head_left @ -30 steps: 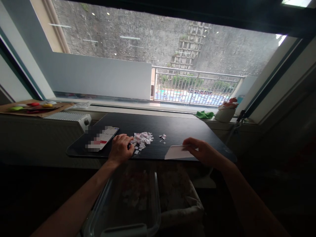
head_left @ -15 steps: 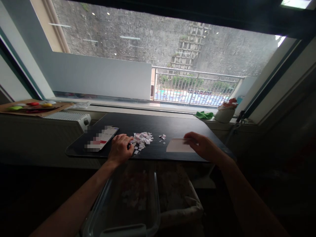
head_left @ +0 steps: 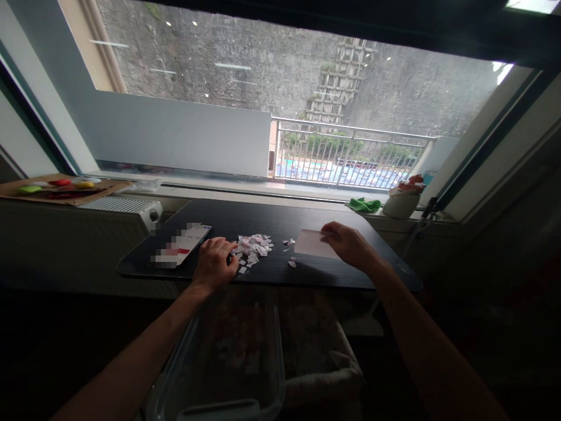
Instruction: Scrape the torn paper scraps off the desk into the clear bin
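Note:
A heap of small cut paper pieces (head_left: 254,247) lies on the dark table. My left hand (head_left: 214,261) rests at the heap's left edge, fingers bent with a gap between thumb and forefinger; nothing shows in it. On the right, my right hand (head_left: 348,242) pinches a thin, pale flat card (head_left: 313,242) by its right side. The card is tilted, and a shadow falls under it. Just left of the card are a few loose paper scraps (head_left: 288,242); another small scrap cluster (head_left: 292,264) sits nearer the table's front edge.
Left of my left hand lies a phone (head_left: 186,245). Below the table's front edge are a clear plastic bin (head_left: 280,351) with paper bits and a lined container (head_left: 322,383). A green cloth (head_left: 363,204) and a pot (head_left: 401,202) stand by the window; a radiator (head_left: 151,213) is at left.
My right hand has moved slightly left and away from me, raising the card. A scrap cluster now shows in front of it. My left hand has barely moved.

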A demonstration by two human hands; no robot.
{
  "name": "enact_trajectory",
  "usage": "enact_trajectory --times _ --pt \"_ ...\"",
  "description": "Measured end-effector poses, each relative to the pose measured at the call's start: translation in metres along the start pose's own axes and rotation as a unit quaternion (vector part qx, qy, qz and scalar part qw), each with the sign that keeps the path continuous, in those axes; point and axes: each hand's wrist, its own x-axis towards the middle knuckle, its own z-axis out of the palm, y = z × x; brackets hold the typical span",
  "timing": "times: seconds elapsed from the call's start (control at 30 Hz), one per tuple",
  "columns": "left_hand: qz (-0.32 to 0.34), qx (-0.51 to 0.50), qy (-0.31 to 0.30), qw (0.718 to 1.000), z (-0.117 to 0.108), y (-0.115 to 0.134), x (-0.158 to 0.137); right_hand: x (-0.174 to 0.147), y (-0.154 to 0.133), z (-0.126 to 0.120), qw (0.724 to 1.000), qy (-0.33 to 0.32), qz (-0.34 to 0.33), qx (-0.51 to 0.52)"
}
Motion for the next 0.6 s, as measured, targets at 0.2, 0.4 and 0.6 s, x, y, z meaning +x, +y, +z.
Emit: enact_trajectory --times 0.2,0.4,0.6 --pt "0.004 -0.003 -0.002 1.000 0.001 -0.002 0.000 0.035 0.002 0.019 0.999 0.019 0.030 -0.028" --pt "0.001 -0.004 0.001 1.000 0.000 -0.001 0.000 0.013 0.006 0.017 0.999 0.001 0.032 -0.023" --pt "0.004 0.015 0.000 1.000 -0.003 0.003 0.000 -0.034 0.000 -0.011 0.999 0.002 0.033 0.013"
